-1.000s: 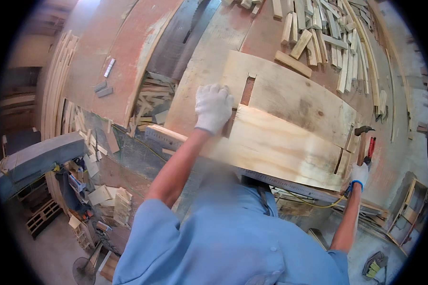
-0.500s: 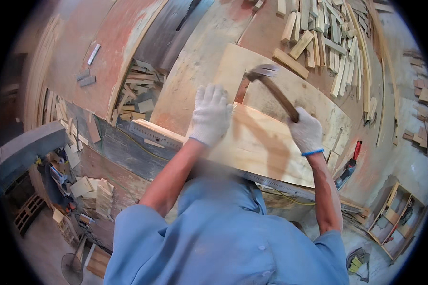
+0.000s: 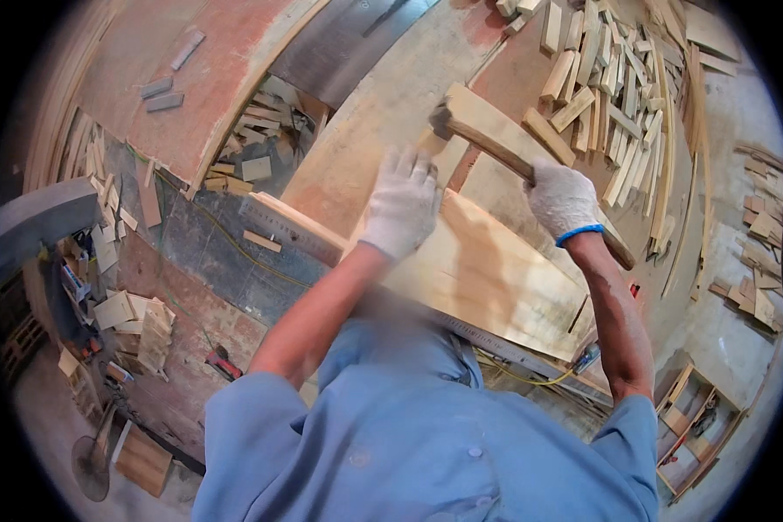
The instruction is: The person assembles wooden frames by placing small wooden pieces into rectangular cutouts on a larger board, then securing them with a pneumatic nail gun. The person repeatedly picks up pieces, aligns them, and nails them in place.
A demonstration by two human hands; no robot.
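My left hand point(image 3: 400, 206), in a white knit glove, lies on a pale wooden panel point(image 3: 474, 274) with its fingers pointing to the far side. My right hand point(image 3: 564, 200), gloved with a blue cuff, is closed round the wooden handle of a hammer point(image 3: 493, 150). The hammer's dark head hangs just beyond my left fingertips, over a small pale wood piece point(image 3: 428, 143). The handle's end sticks out behind my right hand. Whatever lies under my left palm is hidden.
Loose wood strips point(image 3: 613, 96) are heaped at the far right. Offcuts point(image 3: 261, 130) fill a gap in the bench at the left. Grey metal strips point(image 3: 163, 102) rest on the reddish board. A divided wooden crate point(image 3: 683, 418) stands on the floor at lower right.
My right hand has risen toward the far side, and the hammer head has shifted left near my left fingers. The handle's end now shows behind my hand. The whole view has turned slightly.
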